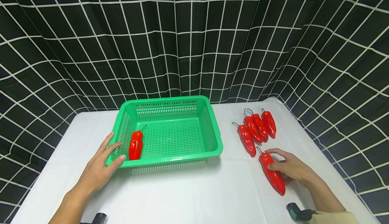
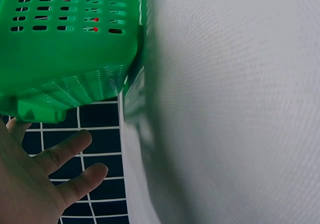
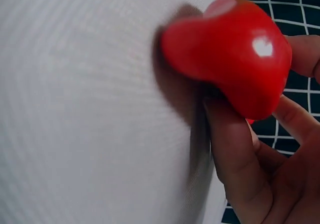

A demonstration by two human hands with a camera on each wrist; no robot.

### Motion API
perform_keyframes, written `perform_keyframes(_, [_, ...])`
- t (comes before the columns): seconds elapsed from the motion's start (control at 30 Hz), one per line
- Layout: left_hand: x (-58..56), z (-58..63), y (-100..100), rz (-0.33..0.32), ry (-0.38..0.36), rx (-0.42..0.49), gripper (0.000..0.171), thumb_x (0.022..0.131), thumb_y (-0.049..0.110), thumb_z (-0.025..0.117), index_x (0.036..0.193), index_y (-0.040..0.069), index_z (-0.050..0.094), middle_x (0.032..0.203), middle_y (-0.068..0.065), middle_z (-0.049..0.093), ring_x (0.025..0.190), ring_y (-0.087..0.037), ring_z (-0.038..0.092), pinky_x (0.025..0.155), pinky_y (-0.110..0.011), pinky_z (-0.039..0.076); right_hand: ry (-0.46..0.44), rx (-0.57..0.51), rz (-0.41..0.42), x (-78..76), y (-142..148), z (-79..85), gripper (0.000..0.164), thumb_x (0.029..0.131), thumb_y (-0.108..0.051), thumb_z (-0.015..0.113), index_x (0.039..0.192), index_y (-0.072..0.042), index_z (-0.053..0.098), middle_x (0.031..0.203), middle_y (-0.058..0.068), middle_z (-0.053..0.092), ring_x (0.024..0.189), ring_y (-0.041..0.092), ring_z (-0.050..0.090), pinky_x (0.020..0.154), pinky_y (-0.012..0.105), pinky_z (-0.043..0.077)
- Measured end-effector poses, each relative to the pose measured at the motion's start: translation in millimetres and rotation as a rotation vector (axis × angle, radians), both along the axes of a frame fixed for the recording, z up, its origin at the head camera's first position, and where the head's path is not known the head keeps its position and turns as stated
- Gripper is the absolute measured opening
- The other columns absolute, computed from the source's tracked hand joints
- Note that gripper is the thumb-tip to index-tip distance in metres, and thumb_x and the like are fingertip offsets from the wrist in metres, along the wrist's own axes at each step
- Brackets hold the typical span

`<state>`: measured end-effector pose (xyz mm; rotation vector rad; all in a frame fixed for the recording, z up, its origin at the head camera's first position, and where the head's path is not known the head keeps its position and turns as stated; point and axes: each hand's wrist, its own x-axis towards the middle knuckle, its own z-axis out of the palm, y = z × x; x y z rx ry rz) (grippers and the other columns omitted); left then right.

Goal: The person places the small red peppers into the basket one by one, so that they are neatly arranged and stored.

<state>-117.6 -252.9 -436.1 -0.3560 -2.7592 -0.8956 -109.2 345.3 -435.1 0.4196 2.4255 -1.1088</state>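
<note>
A green plastic basket point(image 1: 170, 157) stands on the white table, with one red pepper point(image 1: 135, 146) lying at its left end. My left hand point(image 1: 98, 170) is at the basket's front left corner, thumb at the rim. In the left wrist view that hand point(image 2: 35, 184) has its fingers spread beside the basket wall point(image 2: 60, 59). At the right, my right hand point(image 1: 291, 166) pinches a long red pepper point(image 1: 272, 175) between thumb and fingers. The right wrist view shows this pepper point(image 3: 230, 59) close up, close to the white cloth; whether it touches is unclear.
Several more red peppers point(image 1: 247, 139) with thin curved stems lie in a group at the table's back right. A black curtain with a white grid point(image 1: 182, 41) surrounds the back and sides of the table point(image 1: 194, 193).
</note>
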Motion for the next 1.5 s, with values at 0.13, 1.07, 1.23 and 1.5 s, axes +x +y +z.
perform_keyframes(0.13, [-0.1,1.5,0.6,-0.001,-0.003,0.003,0.045,0.094,0.036,0.06,0.133,0.013,0.055,0.159,0.0,0.017,0.131,-0.044,0.036,0.085,-0.072,0.035,0.004,-0.011,-0.011,0.8,1.9,-0.3,0.09,0.073,-0.035,0.083,0.144,-0.006,0.036,0.111,0.017,0.056,0.088,0.027,0.061,0.066,0.041,0.057])
perform_keyframes(1.07, [-1.2,-1.7,-1.0,0.005,-0.001,-0.007,0.046,0.094,0.038,0.059,0.133,0.013,0.055,0.159,0.001,0.016,0.128,-0.045,0.039,0.083,-0.072,0.036,0.161,-0.615,-0.061,15.3,-15.5,47.1,0.046,0.094,-0.019,0.062,0.135,-0.035,0.046,0.112,0.008,0.062,0.099,0.037,0.064,0.077,0.053,0.052])
perform_keyframes(1.23, [-1.5,-1.5,-1.1,-0.001,0.001,-0.004,0.046,0.094,0.037,0.059,0.133,0.014,0.055,0.159,0.002,0.017,0.128,-0.044,0.04,0.082,-0.072,0.037,0.183,-0.646,-0.058,16.7,-22.3,54.2,0.043,0.096,-0.018,0.06,0.133,-0.036,0.048,0.113,0.007,0.061,0.1,0.037,0.064,0.076,0.053,0.052])
perform_keyframes(1.5, [-0.1,0.4,-0.4,0.002,-0.007,-0.005,0.047,0.095,0.038,0.059,0.134,0.013,0.054,0.159,0.002,0.016,0.128,-0.045,0.04,0.082,-0.073,0.036,0.249,-0.675,-0.031,14.8,-38.0,67.6,0.049,0.096,-0.015,0.058,0.141,-0.027,0.04,0.119,0.01,0.055,0.096,0.034,0.066,0.075,0.052,0.053])
